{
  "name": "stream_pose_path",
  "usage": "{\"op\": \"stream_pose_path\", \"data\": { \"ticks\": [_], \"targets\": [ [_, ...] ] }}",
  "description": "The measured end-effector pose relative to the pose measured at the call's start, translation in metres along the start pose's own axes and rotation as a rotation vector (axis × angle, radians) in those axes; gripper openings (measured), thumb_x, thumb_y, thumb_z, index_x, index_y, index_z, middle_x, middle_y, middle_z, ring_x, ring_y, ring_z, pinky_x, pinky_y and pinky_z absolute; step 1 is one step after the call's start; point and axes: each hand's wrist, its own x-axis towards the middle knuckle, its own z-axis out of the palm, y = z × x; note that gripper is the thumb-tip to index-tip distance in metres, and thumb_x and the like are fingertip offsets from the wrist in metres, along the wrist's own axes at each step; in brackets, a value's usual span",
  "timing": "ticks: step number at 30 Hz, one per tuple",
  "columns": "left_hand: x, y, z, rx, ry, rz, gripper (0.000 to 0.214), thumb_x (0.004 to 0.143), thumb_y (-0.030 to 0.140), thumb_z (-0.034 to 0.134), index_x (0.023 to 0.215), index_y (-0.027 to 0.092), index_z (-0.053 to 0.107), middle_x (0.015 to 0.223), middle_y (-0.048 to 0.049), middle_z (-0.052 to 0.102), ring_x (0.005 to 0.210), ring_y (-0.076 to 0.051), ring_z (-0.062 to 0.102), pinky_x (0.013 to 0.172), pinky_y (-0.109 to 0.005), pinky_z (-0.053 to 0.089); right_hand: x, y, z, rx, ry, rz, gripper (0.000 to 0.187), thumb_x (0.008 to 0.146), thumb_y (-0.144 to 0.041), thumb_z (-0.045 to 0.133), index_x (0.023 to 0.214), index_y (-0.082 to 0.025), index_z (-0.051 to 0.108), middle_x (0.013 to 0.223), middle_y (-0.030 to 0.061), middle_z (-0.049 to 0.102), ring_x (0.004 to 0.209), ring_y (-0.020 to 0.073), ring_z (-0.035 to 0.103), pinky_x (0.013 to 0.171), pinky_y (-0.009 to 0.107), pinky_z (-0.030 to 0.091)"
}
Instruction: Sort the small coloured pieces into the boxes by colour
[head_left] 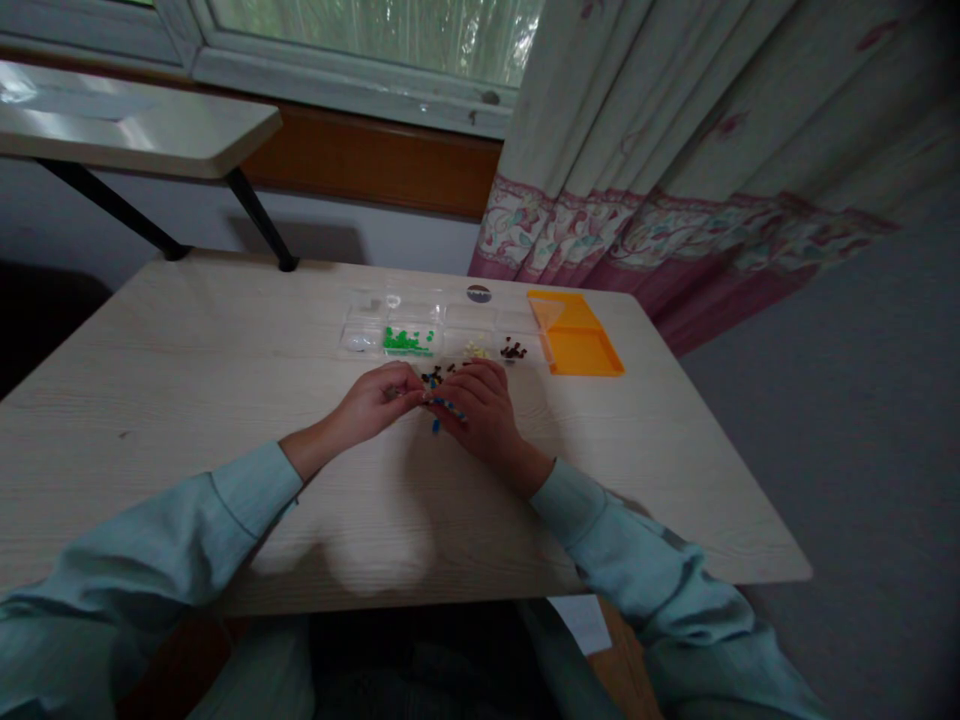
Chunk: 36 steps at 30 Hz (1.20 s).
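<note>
Your soft, pale blue-green cloth sleeves [202, 530] are closest, and they lead up to your fingers. Below your fingers is the pale wooden table [225, 370]. Your left hand [379, 402] has its thumb and finger pinched together on one end of a thin strip of tiny blue and pale bits [450, 407]. The strip slants away into your right hand [482, 415], where it seems to sit between your thumb and bent fingers. What joins the bits is too small to tell.

The strip looks very light. It may bend or twist, and the tiny bits look smooth, so they could slip. Nip it softly near its ends with your fingertips, because a hard squeeze might pop bits off.

Just under your fingertips is a small blue piece [436, 426]. Just past them lie loose dark brown bits [432, 377]. Farther out is a clear plastic tray with little boxes [418, 297]. It has bright green bits [405, 342] beyond your left fingers, and cream bits [475, 349] and more dark bits [513, 349] beyond your right ones. A flat orange plastic case [585, 350] lies out past your right fingers.
</note>
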Motion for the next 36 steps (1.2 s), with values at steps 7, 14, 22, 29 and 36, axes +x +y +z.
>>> {"op": "stream_pose_path", "data": {
  "ticks": [7,14,22,29,36],
  "targets": [
    [-0.002,-0.006,-0.002,0.065,-0.015,0.066,0.037,0.096,0.044,0.050,0.079,0.015,0.066,0.076,-0.0029,0.058,0.073,-0.014,0.056,0.068,-0.025,0.045,-0.002,0.000,0.004,0.004,0.023,-0.019,0.010,0.092,-0.034,0.062,0.092,-0.030,0.071,0.085,-0.0019,0.071,0.091,0.0158,0.059,0.105,0.040,0.038],
    [-0.001,-0.019,-0.027,0.325,-0.058,0.201,0.032,0.098,0.040,0.047,0.097,0.018,0.070,0.088,-0.0080,0.068,0.088,-0.019,0.058,0.083,-0.032,0.046,-0.008,0.063,-0.012,-0.179,0.063,0.177,0.016,0.093,-0.036,0.059,0.091,-0.028,0.073,0.088,0.0011,0.071,0.095,0.0193,0.058,0.103,0.043,0.036],
    [-0.002,-0.036,-0.049,0.527,-0.010,0.169,0.032,0.098,0.036,0.045,0.101,0.017,0.071,0.091,-0.0085,0.067,0.089,-0.021,0.057,0.086,-0.035,0.044,-0.025,0.129,-0.025,-0.342,0.099,0.587,0.027,0.092,-0.036,0.052,0.091,-0.022,0.074,0.107,0.0089,0.068,0.104,0.0262,0.052,0.092,0.044,0.037],
    [-0.001,-0.034,-0.048,0.516,-0.062,0.179,0.029,0.096,0.036,0.048,0.098,0.018,0.070,0.092,-0.0080,0.067,0.090,-0.020,0.057,0.086,-0.035,0.043,-0.024,0.124,-0.022,-0.284,0.119,0.596,0.031,0.094,-0.037,0.048,0.091,-0.022,0.074,0.104,0.0085,0.069,0.101,0.0249,0.054,0.092,0.043,0.039],
    [-0.001,-0.040,-0.047,0.508,-0.133,0.200,0.024,0.089,0.041,0.059,0.100,0.023,0.072,0.096,-0.0068,0.065,0.093,-0.021,0.056,0.088,-0.034,0.041,-0.022,0.120,-0.021,-0.245,0.128,0.521,0.027,0.093,-0.037,0.051,0.088,-0.022,0.073,0.099,0.0090,0.068,0.098,0.0249,0.055,0.090,0.044,0.040]
  ]
}}
